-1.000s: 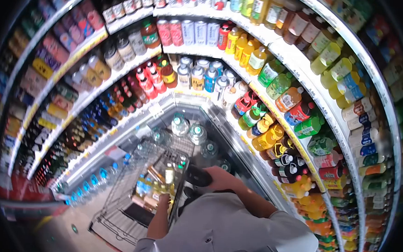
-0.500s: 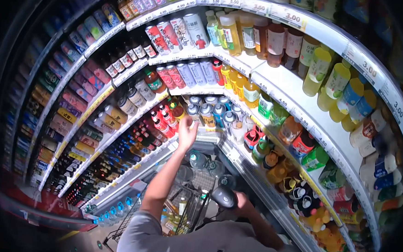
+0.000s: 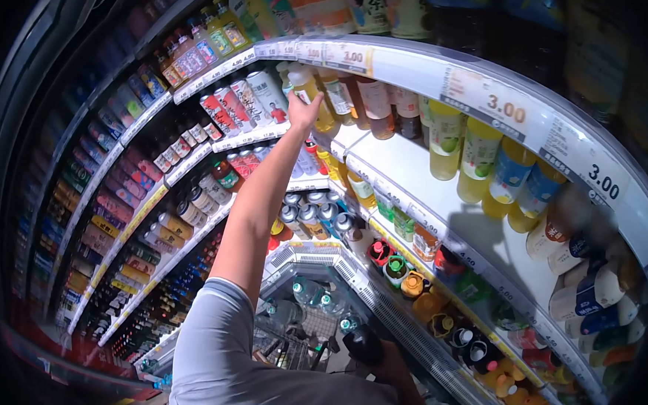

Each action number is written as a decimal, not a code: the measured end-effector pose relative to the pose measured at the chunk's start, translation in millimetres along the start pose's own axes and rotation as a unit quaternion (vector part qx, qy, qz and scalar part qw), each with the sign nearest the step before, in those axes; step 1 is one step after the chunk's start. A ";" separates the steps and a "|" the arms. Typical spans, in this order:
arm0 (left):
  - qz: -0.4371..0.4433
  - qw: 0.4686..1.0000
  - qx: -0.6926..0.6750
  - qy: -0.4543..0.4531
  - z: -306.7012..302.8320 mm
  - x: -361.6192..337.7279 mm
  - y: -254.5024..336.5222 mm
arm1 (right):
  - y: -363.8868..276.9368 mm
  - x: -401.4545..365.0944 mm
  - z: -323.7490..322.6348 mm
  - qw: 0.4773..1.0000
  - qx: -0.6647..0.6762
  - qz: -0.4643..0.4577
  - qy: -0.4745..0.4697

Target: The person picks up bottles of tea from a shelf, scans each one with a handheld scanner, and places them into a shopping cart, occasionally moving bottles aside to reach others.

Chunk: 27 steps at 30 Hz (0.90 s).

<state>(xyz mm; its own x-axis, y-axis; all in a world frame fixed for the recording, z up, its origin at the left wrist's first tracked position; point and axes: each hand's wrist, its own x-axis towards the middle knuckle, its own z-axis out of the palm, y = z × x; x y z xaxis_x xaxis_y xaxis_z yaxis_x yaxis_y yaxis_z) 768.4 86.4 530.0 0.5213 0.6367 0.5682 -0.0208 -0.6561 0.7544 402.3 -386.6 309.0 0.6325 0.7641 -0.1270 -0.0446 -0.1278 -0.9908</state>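
Observation:
My left hand [image 3: 304, 111] is raised to the upper shelf, its fingers around a yellow drink bottle [image 3: 323, 117] at the left end of a bottle row. White and red cans [image 3: 260, 95] stand just left of it. Low at the lower middle, my right hand [image 3: 388, 361] is closed on a dark rounded handheld device [image 3: 363, 344]; shadow hides most of its fingers. Behind that device lie clear bottles [image 3: 307, 292] beside a wire cart [image 3: 285, 349].
Curved shelves of drinks surround me, with a white price rail [image 3: 486, 94] across the top right. Yellow-green bottles [image 3: 478, 164] hang over the right shelf edge. Colourful cans [image 3: 137, 165] fill the left shelves. A grey grille [image 3: 398, 322] edges the lower case.
My left hand has moved up from the lower shelves to the upper shelf and closed on the yellow bottle. The view has shifted nearer the right shelves. My right hand still holds the device.

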 end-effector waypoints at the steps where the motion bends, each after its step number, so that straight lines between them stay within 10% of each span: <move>1: 0.003 1.000 -0.001 -0.001 2.8 -1.2 4.3 | 3.6 0.4 -2.8 1.000 0.000 -0.003 0.003; 14: 0.078 0.946 -0.301 0.089 -62.0 -77.7 47.6 | 32.1 23.7 10.3 1.000 0.006 -0.019 -0.021; 21: -0.264 0.684 -0.679 -0.049 -209.1 -221.3 44.7 | 70.7 37.6 47.4 0.995 0.038 -0.084 -0.030; 27: -0.292 0.635 -0.713 -0.045 -304.6 -367.5 13.1 | -46.7 50.1 76.9 0.980 0.170 -0.067 -0.082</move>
<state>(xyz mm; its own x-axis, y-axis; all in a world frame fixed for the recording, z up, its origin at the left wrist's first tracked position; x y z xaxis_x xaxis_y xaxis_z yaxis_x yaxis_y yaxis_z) 316.8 -32.8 431.2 0.8416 0.5339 0.0812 -0.5191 0.7581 0.3947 376.5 -293.7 345.4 0.5187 0.8545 0.0270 -0.2420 0.1770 -0.9540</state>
